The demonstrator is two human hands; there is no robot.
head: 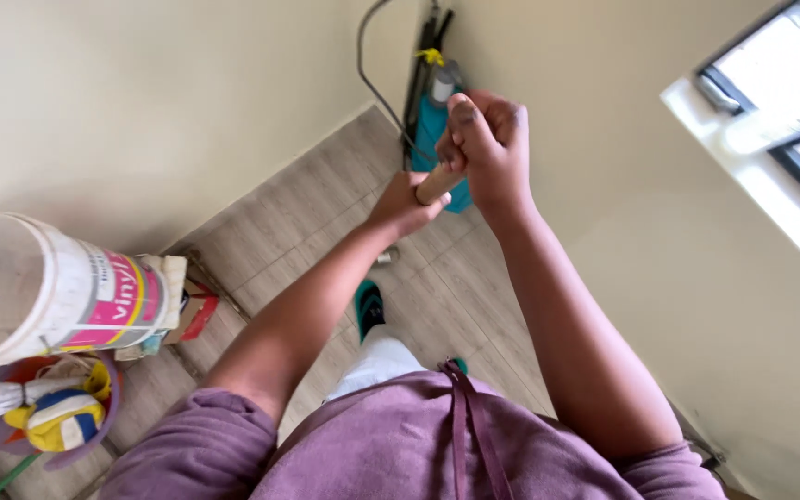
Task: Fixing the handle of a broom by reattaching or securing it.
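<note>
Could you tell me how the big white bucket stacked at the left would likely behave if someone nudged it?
The white bucket looks empty, so probably light. It lies on its side atop a clutter pile, so a nudge might roll or topple it. Its plastic wall likely flexes rather than cracks.

Both hands clamped on wooden handle (pixel 438 182) at 12 o'clock: right hand (pixel 488 148) uppermost, left hand (pixel 404 206) touching just below. White bucket (pixel 43 287) at 9 o'clock; ball (pixel 65 418) beneath, 8 o'clock. Window (pixel 789 102) at 2 o'clock.
</note>
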